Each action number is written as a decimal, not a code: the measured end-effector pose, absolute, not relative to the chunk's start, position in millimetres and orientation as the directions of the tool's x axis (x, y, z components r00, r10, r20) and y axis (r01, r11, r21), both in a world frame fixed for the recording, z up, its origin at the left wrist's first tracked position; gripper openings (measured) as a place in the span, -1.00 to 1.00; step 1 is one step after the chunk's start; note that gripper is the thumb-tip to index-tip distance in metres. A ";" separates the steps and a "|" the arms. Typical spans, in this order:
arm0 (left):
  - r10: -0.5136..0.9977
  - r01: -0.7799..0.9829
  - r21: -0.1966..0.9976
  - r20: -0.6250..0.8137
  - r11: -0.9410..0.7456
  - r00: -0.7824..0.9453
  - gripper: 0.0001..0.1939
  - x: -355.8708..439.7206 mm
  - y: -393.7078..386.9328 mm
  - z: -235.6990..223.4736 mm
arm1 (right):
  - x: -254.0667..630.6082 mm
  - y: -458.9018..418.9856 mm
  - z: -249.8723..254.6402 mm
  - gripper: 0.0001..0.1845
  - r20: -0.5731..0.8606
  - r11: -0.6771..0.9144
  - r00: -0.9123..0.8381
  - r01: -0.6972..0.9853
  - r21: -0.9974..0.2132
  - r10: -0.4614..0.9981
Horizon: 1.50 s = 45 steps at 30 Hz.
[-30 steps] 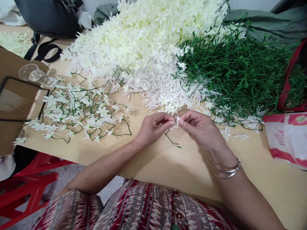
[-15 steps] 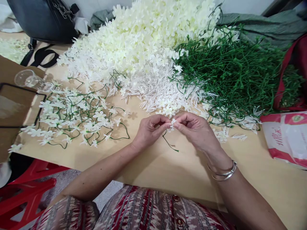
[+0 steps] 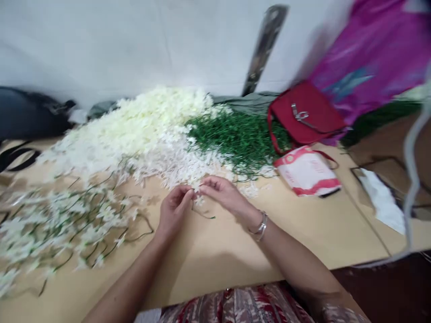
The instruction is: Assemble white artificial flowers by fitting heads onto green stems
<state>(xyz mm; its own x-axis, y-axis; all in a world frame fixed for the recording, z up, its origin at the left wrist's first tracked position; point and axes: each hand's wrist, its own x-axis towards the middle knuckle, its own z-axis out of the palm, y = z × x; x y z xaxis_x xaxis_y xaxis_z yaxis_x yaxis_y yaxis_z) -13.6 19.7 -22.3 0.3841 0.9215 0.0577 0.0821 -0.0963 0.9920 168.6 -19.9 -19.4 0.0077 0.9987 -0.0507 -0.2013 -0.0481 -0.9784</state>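
My left hand [image 3: 175,208] pinches a thin green artificial flower stem [image 3: 204,215], whose free end hangs over the table. White petals [image 3: 199,200] show just below the fingertips. Close on the other side, my right hand [image 3: 224,194] has thumb and fingertips drawn together; what lies between them is too small and blurred to make out. Right behind the hands spreads a heap of white stamen-like strands [image 3: 175,168]. Beyond it rises a large pile of cream-white fabric petals [image 3: 144,116], with a tangle of green plastic stems [image 3: 235,134] to its right.
Flowers on green stems [image 3: 84,220] lie spread at left. A red handbag [image 3: 308,114] and a pink-and-white packet [image 3: 308,172] sit at right. Farther right are a white cable [image 3: 411,161] and a brown box [image 3: 377,139]. A black bag [image 3: 30,116] stands at far left.
The view has swung right and up, bringing the red handbag, purple bag and wall into sight. My hands remain close together at the flower, with a small gap now between their fingertips.
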 end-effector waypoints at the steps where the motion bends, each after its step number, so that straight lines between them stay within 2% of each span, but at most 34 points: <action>1: 0.920 0.106 0.990 0.049 -0.097 0.388 -0.62 -14.3 23.0 -22.0 | 168.0 -17.2 -19.0 -0.44 -0.044 -0.041 0.013 -0.191 -0.981 0.999; 8: 0.896 0.214 0.963 0.053 -0.162 0.441 -0.56 -14.7 34.5 -20.5 | 168.4 -3.7 -25.2 -0.38 -0.027 -0.020 0.046 -0.141 -0.990 0.999; 17: 0.904 0.279 0.947 0.029 -0.162 0.426 -0.70 -14.7 34.1 -26.2 | 165.2 -3.7 -30.0 -0.45 0.002 0.009 0.068 -0.111 -0.994 0.998; 24: 0.901 0.196 0.975 0.008 -0.103 0.434 -0.71 -12.8 31.3 -28.0 | 170.6 -24.7 -18.3 -0.60 0.020 0.025 0.086 -0.053 -0.998 0.996; 25: 0.902 0.198 0.975 0.010 -0.106 0.432 -0.72 -12.9 30.4 -27.8 | 174.9 -36.6 -14.8 -0.67 0.040 0.040 0.099 -0.001 -0.999 0.994; 26: 0.904 0.197 0.974 0.017 -0.112 0.427 -0.73 -13.1 29.0 -27.5 | 180.1 -51.4 -11.3 -0.76 0.108 0.087 0.105 0.184 -0.979 0.989; 27: 0.907 0.193 0.974 0.028 -0.120 0.421 -0.74 -13.2 27.2 -27.1 | 186.2 -68.5 -8.2 -0.85 0.197 0.138 0.116 0.392 -0.910 0.974; 28: 0.908 0.188 0.974 0.037 -0.126 0.418 -0.75 -13.3 24.9 -26.6 | 193.4 -87.2 -5.9 -0.93 0.320 0.168 0.163 0.589 -0.791 0.933; 29: 0.909 0.185 0.974 0.042 -0.130 0.414 -0.75 -13.2 22.5 -26.1 | 202.1 -106.6 -4.9 -0.94 0.482 0.135 0.259 0.756 -0.640 0.837; 31: 0.895 0.176 0.974 0.053 -0.145 0.443 -0.76 -12.4 17.7 -25.7 | 224.8 -143.4 -9.1 -0.84 0.607 0.069 0.378 0.809 -0.584 0.699; 33: 0.882 0.163 0.968 0.097 -0.191 0.460 -0.80 -10.8 14.6 -26.3 | 254.3 -172.3 -22.0 -0.85 0.722 0.005 0.456 0.844 -0.536 0.521; 34: 0.872 0.152 0.963 0.125 -0.221 0.474 -0.81 -10.0 13.6 -26.9 | 270.1 -182.7 -30.9 -0.82 0.759 -0.159 0.525 0.848 -0.506 0.385; 35: 0.862 0.141 0.959 0.151 -0.247 0.485 -0.83 -9.5 12.9 -27.5 | 285.6 -190.3 -40.1 -0.64 0.754 -0.266 0.594 0.803 -0.534 0.280; 37: 0.843 0.134 0.947 0.189 -0.292 0.504 -0.84 -9.1 11.9 -28.3 | 313.3 -198.3 -56.1 -0.12 0.628 -0.378 0.731 0.678 -0.630 0.266; 39: 0.831 0.146 0.935 0.206 -0.322 0.517 -0.85 -9.7 11.1 -28.3 | 334.5 -197.9 -65.0 0.20 0.532 -0.444 0.801 0.596 -0.669 0.274; 42: 0.820 0.167 0.926 0.202 -0.337 0.535 -0.85 -11.2 11.1 -27.5 | 352.5 -186.6 -66.8 0.38 0.478 -0.488 0.824 0.566 -0.665 0.304; 45: 0.817 0.170 0.922 0.209 -0.348 0.538 -0.84 -12.0 12.8 -27.5 | 354.6 -173.5 -66.0 0.37 0.439 -0.462 0.811 0.582 -0.670 0.386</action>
